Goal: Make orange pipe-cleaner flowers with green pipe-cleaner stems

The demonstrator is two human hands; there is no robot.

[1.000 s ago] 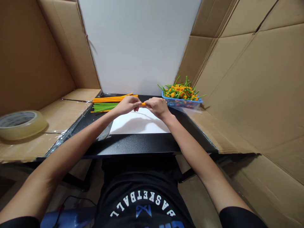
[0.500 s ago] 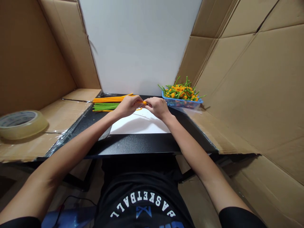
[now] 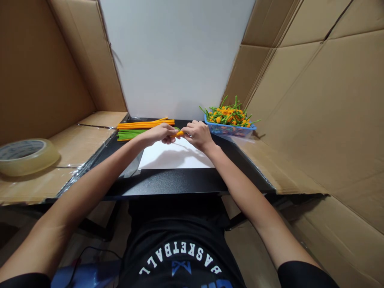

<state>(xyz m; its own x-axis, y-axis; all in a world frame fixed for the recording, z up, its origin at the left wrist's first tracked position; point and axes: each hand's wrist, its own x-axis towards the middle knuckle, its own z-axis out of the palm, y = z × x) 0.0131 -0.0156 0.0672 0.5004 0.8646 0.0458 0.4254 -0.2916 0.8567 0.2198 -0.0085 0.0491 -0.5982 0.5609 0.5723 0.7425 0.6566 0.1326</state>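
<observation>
Nearest, a black shirt [image 3: 177,224] reads "BASKETBALL" in white, inverted; blue lettering beneath is cut off. On the left, the tape roll [image 3: 45,160] bears printing inside, illegible. Beyond the bare front strip of the tabletop [image 3: 180,182] lies a white sheet [image 3: 177,158]. Over its far part, an orange fuzzy piece [image 3: 180,134] is pinched between the fingers of the left hand [image 3: 160,134] and right hand [image 3: 198,135]. Compared with half a second ago, the hands stand slightly farther apart, exposing more of it. Behind: green stems [image 3: 132,134], orange stems [image 3: 145,125], and, right, a blue basket [image 3: 231,131].
</observation>
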